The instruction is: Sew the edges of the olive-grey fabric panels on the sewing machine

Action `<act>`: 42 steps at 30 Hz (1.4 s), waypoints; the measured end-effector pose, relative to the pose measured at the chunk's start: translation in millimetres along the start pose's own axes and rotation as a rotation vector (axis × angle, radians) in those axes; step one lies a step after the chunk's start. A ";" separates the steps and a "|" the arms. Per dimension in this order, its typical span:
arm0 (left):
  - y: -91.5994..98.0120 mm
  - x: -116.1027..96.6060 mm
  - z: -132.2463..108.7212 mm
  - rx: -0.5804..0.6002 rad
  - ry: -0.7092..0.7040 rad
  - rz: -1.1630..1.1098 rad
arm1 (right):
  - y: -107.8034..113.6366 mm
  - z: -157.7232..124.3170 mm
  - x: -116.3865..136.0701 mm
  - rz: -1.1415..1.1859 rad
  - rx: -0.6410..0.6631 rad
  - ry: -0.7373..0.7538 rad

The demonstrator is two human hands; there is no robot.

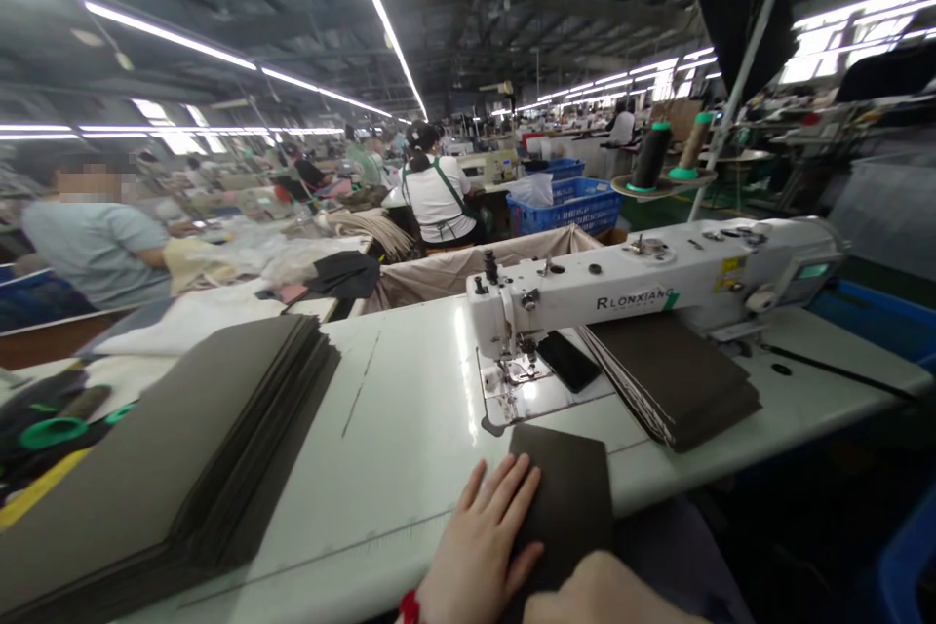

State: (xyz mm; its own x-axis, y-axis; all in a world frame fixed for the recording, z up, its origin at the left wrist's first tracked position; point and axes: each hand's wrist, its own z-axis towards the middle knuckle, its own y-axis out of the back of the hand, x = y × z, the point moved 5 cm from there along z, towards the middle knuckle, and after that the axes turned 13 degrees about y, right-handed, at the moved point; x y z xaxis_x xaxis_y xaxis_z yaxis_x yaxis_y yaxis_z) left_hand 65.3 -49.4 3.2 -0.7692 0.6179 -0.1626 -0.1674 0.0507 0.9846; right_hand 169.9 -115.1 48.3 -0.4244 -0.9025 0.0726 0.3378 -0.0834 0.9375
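Note:
A dark brown-grey flat panel [566, 478] lies at the front edge of the pale sewing table [409, 390], just before the needle area of a white sewing machine [570, 288]. My left hand [483, 531] rests flat on the panel's left side, fingers stretched out, a red band at the wrist. Close beside it, at the panel's near end, my right hand [604, 590] is closed with knuckles up; whatever is in its fingers is hidden. To the right, partly under the machine arm, sits a stack of similar dark panels [680, 380]. A black phone [568, 361] lies by the needle plate.
A tall pile of large dark sheets [212, 448] covers the table's left part. Thread cones [650, 156] stand behind the machine. Beyond the table are a cloth-lined bin [439, 263], a blue crate [566, 207] and two people [439, 195] at nearby stations.

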 end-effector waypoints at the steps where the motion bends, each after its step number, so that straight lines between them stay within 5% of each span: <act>1: -2.4 11.9 -8.8 -0.039 0.070 0.038 | 17.9 -2.8 -14.6 0.004 0.007 -0.018; 4: 0.7 52.5 -33.9 -0.157 0.294 0.107 | 70.4 -24.4 -93.4 -0.302 0.213 -0.543; 7: 8.4 83.7 -48.8 -0.221 0.448 0.100 | 94.7 -37.5 -153.4 -0.377 0.261 -0.641; 10: 13.5 93.1 -50.4 -0.184 0.445 0.039 | 91.8 -48.4 -185.1 -0.402 0.278 -0.693; 15: 20.8 83.8 -41.7 -0.109 0.368 0.045 | 74.2 -43.5 -174.2 -0.445 0.291 -0.735; 20: 22.0 67.4 -29.2 -0.087 0.287 0.073 | 21.7 16.2 -141.3 -0.171 0.185 -0.527; 25: 26.1 58.3 -27.5 -0.065 0.247 0.076 | -25.9 57.1 -153.5 0.005 0.166 -0.489; 31: 37.0 77.7 -27.4 -0.082 0.347 0.024 | -25.7 22.4 -162.8 0.027 0.137 -0.518; 38: 39.4 81.9 31.0 -0.055 0.278 -0.016 | -37.5 5.8 -160.1 0.016 0.045 -0.505; 42: 39.2 83.5 40.3 0.005 0.255 -0.034 | -36.6 10.1 -160.5 -0.005 0.073 -0.478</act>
State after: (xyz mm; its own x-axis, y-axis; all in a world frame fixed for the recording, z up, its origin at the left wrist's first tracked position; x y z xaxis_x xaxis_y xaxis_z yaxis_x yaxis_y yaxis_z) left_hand 19.3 35.8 30.9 -0.8941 0.3976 -0.2059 -0.1934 0.0719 0.9785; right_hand 217.2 37.0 5.8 -0.7703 -0.6055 0.2001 0.2822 -0.0423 0.9584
